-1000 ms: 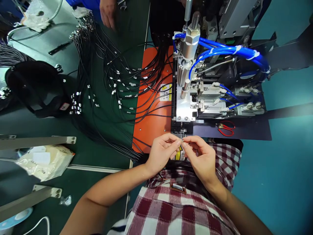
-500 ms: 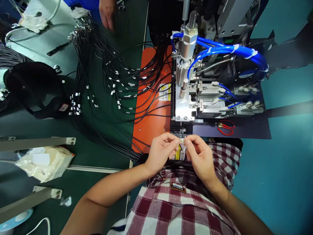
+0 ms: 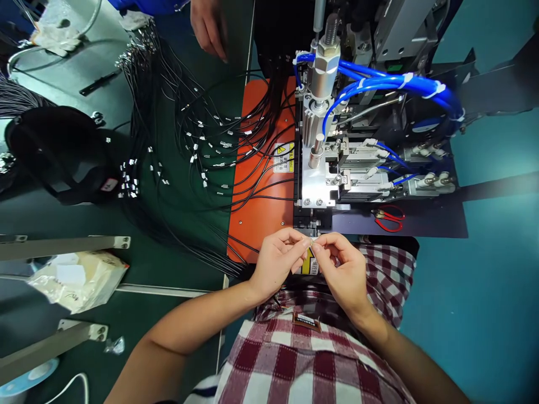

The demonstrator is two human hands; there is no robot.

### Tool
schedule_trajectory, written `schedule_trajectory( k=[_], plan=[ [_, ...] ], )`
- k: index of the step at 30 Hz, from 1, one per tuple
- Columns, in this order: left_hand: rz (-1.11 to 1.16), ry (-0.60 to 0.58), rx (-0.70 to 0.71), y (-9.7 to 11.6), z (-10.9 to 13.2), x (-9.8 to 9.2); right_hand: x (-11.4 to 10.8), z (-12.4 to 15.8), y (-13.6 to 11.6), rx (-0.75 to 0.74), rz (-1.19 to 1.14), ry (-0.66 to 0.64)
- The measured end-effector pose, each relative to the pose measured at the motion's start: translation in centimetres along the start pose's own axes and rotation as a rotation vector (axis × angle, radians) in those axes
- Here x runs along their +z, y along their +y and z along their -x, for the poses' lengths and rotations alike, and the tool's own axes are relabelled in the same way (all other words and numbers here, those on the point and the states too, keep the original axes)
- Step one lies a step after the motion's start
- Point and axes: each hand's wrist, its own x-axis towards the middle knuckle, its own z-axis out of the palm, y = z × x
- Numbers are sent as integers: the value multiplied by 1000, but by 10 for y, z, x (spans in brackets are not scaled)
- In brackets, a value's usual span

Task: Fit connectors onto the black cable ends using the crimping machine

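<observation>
My left hand (image 3: 278,259) and my right hand (image 3: 344,270) meet fingertip to fingertip in front of the machine's near end. Thumb and forefinger of each are pinched on a tiny metallic piece, which looks like a cable connector (image 3: 311,243); the fingers mostly cover it. Just beneath the fingertips lies a yellow and white label (image 3: 310,266). The black block (image 3: 306,222) of the machine is right beyond them. To the left is an orange plate (image 3: 257,227), crossed by black cables (image 3: 251,193), several with silver connectors at their ends.
The machine's metal press (image 3: 319,182) with blue air hoses (image 3: 391,84) rises ahead. Red-handled cutters (image 3: 389,217) lie at right. Cable bundles (image 3: 137,106), a black ring-shaped holder (image 3: 50,151) and a plastic bag (image 3: 78,280) are on the left. A co-worker's hand (image 3: 208,28) is at the top.
My right fingertips have moved slightly left, closer to my left fingertips, covering more of the small piece. The co-worker's hand has shifted to the right.
</observation>
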Motion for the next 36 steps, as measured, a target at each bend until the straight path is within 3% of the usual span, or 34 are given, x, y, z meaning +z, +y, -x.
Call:
schedule_trajectory(
  k=[7, 20, 28, 32, 36],
  plan=[
    [35, 15, 15, -2, -1, 1, 5, 2, 0, 138, -200, -60],
    [39, 14, 8, -1, -1, 1, 2, 3, 5, -54, -31, 62],
    [39, 10, -3, 1, 0, 2, 2, -1, 3, -282, 134, 86],
    [12, -6, 1, 0, -1, 1, 0, -1, -1, -87, 74, -18],
    [-106, 24, 64, -3, 2, 2, -9, -4, -8, 162, -137, -139]
  ],
)
